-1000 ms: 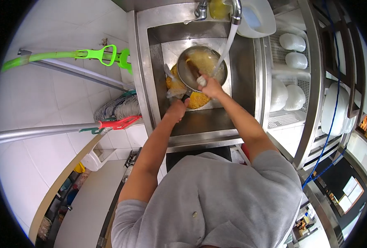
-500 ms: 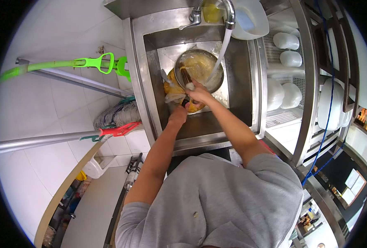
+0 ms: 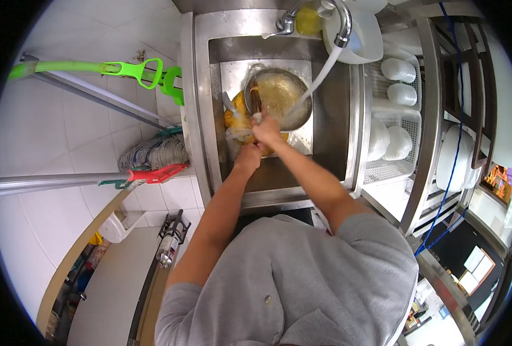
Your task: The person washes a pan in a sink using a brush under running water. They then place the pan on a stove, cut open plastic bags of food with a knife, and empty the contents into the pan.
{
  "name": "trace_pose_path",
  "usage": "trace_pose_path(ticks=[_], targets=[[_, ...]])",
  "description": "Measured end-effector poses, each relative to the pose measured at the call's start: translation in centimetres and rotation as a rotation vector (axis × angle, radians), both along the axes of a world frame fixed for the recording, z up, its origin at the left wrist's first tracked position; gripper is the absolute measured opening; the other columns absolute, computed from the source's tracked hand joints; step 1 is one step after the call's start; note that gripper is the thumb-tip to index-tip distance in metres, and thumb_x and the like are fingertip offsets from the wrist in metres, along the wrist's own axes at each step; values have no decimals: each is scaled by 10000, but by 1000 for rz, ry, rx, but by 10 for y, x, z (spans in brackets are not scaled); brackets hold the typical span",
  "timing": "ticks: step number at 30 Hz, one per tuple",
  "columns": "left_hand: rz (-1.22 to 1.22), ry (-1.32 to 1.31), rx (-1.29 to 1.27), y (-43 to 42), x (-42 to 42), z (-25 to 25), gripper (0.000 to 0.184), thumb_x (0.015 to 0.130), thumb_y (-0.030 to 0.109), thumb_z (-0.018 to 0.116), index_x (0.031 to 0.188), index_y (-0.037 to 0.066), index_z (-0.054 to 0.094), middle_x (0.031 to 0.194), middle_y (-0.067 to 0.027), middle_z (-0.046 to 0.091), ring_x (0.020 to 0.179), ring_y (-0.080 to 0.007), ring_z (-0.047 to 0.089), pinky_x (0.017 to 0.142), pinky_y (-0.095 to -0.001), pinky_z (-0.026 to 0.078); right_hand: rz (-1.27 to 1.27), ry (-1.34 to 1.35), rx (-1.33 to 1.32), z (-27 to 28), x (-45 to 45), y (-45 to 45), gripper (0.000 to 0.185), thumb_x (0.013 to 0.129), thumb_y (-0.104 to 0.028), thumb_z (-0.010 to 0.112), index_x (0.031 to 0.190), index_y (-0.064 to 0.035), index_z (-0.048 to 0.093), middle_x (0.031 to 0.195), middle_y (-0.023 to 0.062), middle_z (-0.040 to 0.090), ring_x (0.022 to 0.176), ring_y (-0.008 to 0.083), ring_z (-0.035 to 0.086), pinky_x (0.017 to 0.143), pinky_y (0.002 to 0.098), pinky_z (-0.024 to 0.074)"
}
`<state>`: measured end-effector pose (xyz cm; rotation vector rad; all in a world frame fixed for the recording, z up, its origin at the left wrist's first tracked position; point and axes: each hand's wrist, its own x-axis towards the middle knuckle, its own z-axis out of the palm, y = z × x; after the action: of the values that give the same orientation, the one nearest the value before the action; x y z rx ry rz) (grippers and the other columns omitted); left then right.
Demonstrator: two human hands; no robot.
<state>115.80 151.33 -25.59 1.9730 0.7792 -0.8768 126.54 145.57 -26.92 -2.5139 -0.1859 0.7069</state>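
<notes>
A round metal pan (image 3: pixel 288 98) with cloudy yellowish water lies in the steel sink (image 3: pixel 331 132), tilted over yellow items and a crumpled plastic bag (image 3: pixel 238 134). My right hand (image 3: pixel 266 129) is closed on a brush-like tool (image 3: pixel 255 99) with a pale end and dark body, which reaches into the pan's left side. Just below, my left hand (image 3: pixel 249 158) is closed at the pan's near edge, where a dark handle showed earlier; my fingers now hide it. Water (image 3: pixel 320 78) runs from the curved faucet (image 3: pixel 344 32) into the pan.
A white tub (image 3: pixel 360 43) stands at the sink's back right corner. White bowls (image 3: pixel 397 143) sit in plastic baskets on the right. Green (image 3: pixel 135 70) and red (image 3: pixel 158 173) tool handles and a mop (image 3: pixel 155 155) are on the left.
My right hand has moved left and nearer to my left hand, and the tool has swung more upright along the pan's left side. The view has shifted slightly.
</notes>
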Motion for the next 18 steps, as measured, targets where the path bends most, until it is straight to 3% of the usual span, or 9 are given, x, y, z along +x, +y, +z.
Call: trace_pose_path(ticks=[2,4,6,8,10,12,15,17,18], targets=[[-1,-36,-102,6,1,18,715,989,581,336,1145,-62,606,1123,-290,636,1080,-415,617,926,-494,494,-206,163,167,-4,3,22,629,898,-309,544,1466,-127,344,1146,264,614,778,356,662,647,441,555],[21,248,-53,3,5,27,719,996,566,338,1124,-89,603,1085,-310,638,1054,-426,624,915,-504,496,-428,326,323,-1,14,23,626,929,-281,518,1491,-130,287,1145,237,610,738,317,644,590,434,550],[-4,215,-34,-3,4,16,704,1001,551,343,1097,-91,616,1076,-316,639,1058,-424,623,910,-504,499,-1109,519,634,25,54,39,631,963,-249,478,1518,-143,197,1201,204,561,718,260,587,530,430,530],[-24,185,-14,-7,-3,1,691,1005,535,349,1070,-94,629,1067,-322,639,1063,-422,622,905,-504,502,-984,225,567,-82,42,55,697,955,-256,491,1539,-138,130,1239,223,540,779,273,625,525,431,536],[-92,154,-15,-10,-6,2,682,1011,526,338,1064,-91,627,1070,-313,642,1061,-417,625,890,-500,512,-543,18,103,-47,24,69,773,916,-283,507,1519,9,121,1367,336,460,1211,472,504,1050,463,395],[-73,187,-39,-12,-3,24,680,1015,522,331,1065,-91,623,1076,-308,642,1059,-413,627,882,-497,517,-611,93,145,-10,31,59,785,905,-260,504,1520,17,102,1339,344,482,1173,475,530,1015,461,427],[-405,26,115,-6,0,29,687,1012,527,341,1091,-102,607,1109,-307,630,1070,-401,626,876,-484,521,-703,151,195,-1,39,61,809,888,-259,515,1519,25,97,1327,351,491,1161,476,540,1026,443,416],[-66,184,-32,-9,-1,13,588,1041,435,320,1140,-101,541,974,-293,639,837,-337,690,704,-425,583,-784,131,262,-18,45,59,811,887,-262,515,1517,29,96,1313,353,500,1155,475,543,1025,445,417],[-65,187,-39,-12,-7,3,588,1041,435,320,1140,-101,541,974,-293,639,837,-337,690,704,-425,583,-820,123,295,-27,43,59,812,887,-264,516,1516,31,96,1305,354,505,1151,474,544,1024,446,417]])
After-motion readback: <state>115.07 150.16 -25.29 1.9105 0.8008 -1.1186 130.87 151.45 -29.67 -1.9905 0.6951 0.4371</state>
